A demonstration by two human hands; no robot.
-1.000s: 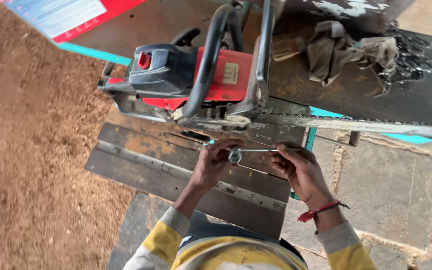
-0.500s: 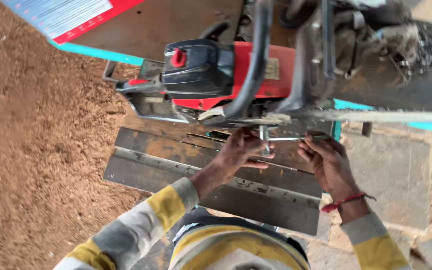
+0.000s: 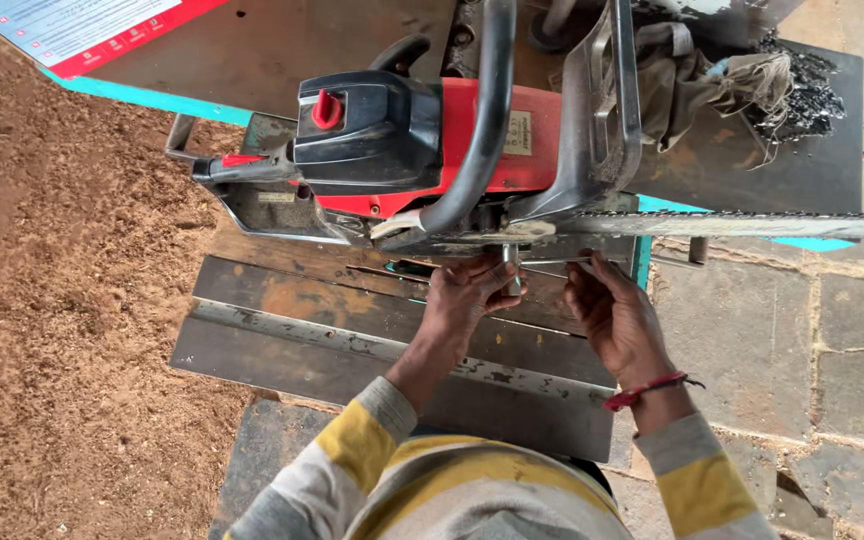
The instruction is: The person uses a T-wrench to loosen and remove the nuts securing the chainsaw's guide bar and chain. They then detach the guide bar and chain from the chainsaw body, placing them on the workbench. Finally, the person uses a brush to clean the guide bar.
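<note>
Head view: your left hand [image 3: 467, 298] pinches a small metal tool [image 3: 512, 270], upright, tip at the underside of the chainsaw [image 3: 422, 150]. Your right hand [image 3: 614, 315] is just beside it, fingers curled; can't tell if it grips anything. Saw lies on a metal bench [image 3: 352, 330], bar [image 3: 752, 224] pointing right. Rag [image 3: 692, 75] behind saw. Sawdust [image 3: 52, 300] at left, stone floor [image 3: 812, 340] at right.

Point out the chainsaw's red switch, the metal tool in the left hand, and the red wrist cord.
red switch [image 3: 327, 108]: head view, on the knob atop the black housing.
metal tool [image 3: 512, 268]: head view, on its shaft above the left hand's fingers.
red wrist cord [image 3: 644, 390]: head view, on the strand across the right wrist.
</note>
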